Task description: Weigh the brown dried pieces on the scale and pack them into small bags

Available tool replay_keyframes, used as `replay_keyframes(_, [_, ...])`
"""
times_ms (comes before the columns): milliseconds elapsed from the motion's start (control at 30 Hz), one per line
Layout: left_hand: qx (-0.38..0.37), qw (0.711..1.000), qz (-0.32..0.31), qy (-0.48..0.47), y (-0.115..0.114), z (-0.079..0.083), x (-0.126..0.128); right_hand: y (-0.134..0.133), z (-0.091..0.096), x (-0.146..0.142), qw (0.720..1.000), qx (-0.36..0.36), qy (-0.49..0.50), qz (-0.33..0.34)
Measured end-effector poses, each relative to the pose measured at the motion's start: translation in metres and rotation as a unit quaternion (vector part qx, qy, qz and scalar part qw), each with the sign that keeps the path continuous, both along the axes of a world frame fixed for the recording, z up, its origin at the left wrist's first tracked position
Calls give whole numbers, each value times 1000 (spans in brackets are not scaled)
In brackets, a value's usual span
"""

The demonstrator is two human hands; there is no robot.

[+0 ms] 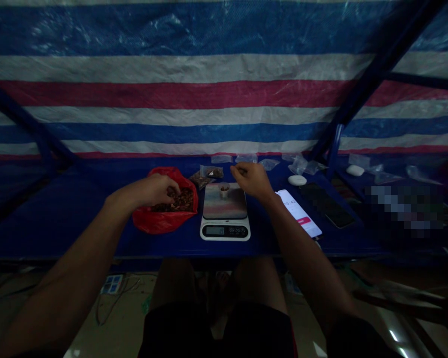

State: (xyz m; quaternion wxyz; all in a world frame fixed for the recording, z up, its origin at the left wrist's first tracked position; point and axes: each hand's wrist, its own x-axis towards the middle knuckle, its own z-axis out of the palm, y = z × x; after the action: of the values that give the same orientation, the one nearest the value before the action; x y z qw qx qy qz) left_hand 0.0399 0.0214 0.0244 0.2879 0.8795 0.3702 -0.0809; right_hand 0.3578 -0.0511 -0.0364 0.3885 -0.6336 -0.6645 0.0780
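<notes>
My left hand (pixel 159 190) reaches into a red plastic bag (pixel 160 223) filled with small brown dried pieces (pixel 184 200). Its fingers curl down against the pieces, and what they grip is hidden. Just to the bag's right stands a white digital kitchen scale (pixel 225 205) with a lit display. A small clear cup (pixel 224 192) with some brown pieces in it sits on the scale's plate. My right hand (pixel 252 178) is raised beyond the plate's right back corner, apart from the cup. Its fingers are closed in a pinch; anything between them is too small to tell.
Small filled clear bags (pixel 212 172) lie behind the scale. Several flat clear bags (pixel 246 158) line the back of the blue table (pixel 108 219). On the right are a white case (pixel 297 180), a lit phone (pixel 302 214) and a dark phone (pixel 332 209). A striped tarp (pixel 209 94) hangs behind.
</notes>
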Motion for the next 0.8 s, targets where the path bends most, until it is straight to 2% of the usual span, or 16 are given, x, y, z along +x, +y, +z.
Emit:
replay_keyframes(67, [37, 999, 10, -2, -6, 6, 4, 0, 0, 0, 1000, 0, -1, 3])
replay_keyframes(200, [98, 995, 6, -3, -20, 29, 23, 0, -1, 0, 1000, 3, -6, 3])
replay_keyframes(300, [117, 993, -7, -3, -24, 44, 44, 1, -1, 1, 1000, 5, -6, 5])
replay_keyframes(400, [128, 991, -31, -34, -25, 52, 69, 2, -2, 2, 1000, 7, -2, 7])
replay_keyframes(600, [143, 980, -117, -70, -22, 49, 119, 3, -3, 4, 1000, 11, -1, 9])
replay_keyframes(800, [134, 975, -161, -68, -21, 37, 135, 3, -2, 5, 1000, 10, -6, 4])
